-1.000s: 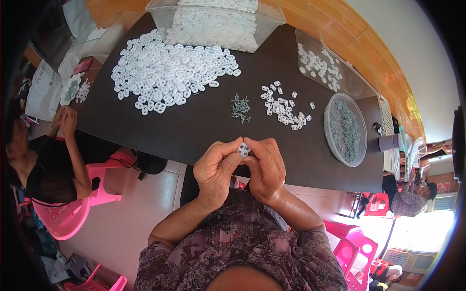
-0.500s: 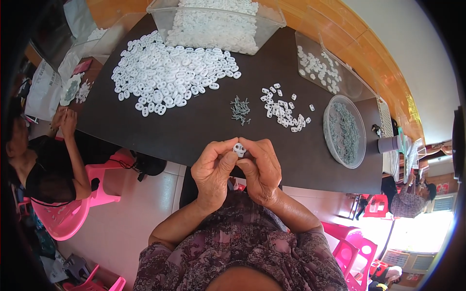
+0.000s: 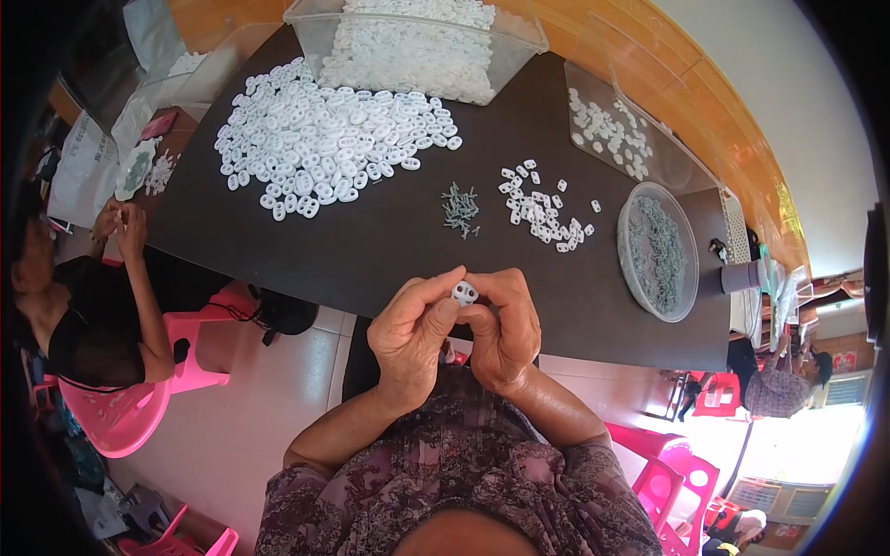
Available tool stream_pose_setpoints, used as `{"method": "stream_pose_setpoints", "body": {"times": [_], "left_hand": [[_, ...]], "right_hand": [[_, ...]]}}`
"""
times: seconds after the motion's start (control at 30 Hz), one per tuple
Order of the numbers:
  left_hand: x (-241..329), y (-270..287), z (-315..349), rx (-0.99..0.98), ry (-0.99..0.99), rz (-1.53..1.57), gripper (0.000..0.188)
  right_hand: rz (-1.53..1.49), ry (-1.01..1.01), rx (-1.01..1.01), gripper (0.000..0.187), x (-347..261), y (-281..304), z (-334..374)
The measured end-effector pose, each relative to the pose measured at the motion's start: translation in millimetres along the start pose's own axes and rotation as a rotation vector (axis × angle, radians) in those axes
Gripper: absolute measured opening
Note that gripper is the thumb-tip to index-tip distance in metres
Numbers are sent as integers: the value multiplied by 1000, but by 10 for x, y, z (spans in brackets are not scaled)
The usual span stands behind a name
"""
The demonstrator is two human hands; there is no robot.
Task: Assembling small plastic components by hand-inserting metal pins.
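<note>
Between the fingertips of both hands sits a small white plastic piece with two holes (image 3: 464,294), held in front of my body near the table's front edge. My left hand (image 3: 408,338) pinches it from the left with thumb and forefinger. My right hand (image 3: 502,329) pinches it from the right in the same way. Beyond the hands lie a small heap of grey-green screws (image 3: 459,209) and a loose group of small white two-holed blocks (image 3: 545,215). A large pile of white oval two-holed pieces (image 3: 324,139) spreads over the far left of the table.
A clear bin full of white pieces (image 3: 417,56) stands at the back of the dark table (image 3: 399,236). To the right are a round tub of screws (image 3: 660,252), a clear tray of white pieces (image 3: 607,130) and a grey cup (image 3: 742,276). At left a co-worker (image 3: 97,324) sits on a pink chair.
The white piece and both my hands have shifted slightly to the right and toward me, and the piece has tilted a little. The co-worker's hands at left have moved slightly.
</note>
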State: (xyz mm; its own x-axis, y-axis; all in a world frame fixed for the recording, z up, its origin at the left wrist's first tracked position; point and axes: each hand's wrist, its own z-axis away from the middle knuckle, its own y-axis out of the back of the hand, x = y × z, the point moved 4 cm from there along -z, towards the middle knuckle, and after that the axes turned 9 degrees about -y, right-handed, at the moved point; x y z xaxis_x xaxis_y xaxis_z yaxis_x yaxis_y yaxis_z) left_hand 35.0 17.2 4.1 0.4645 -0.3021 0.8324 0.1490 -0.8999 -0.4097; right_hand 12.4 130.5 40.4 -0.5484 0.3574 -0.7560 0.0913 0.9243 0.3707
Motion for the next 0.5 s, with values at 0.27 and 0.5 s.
{"method": "stream_pose_setpoints", "body": {"times": [0.27,0.5], "left_hand": [[56,-52,63,-30,-145,-78,23],[115,-110,132,31,-233,-141,22]], "right_hand": [[22,94,39,22,-24,27,51],[16,146,41,22,-46,45,85]]}}
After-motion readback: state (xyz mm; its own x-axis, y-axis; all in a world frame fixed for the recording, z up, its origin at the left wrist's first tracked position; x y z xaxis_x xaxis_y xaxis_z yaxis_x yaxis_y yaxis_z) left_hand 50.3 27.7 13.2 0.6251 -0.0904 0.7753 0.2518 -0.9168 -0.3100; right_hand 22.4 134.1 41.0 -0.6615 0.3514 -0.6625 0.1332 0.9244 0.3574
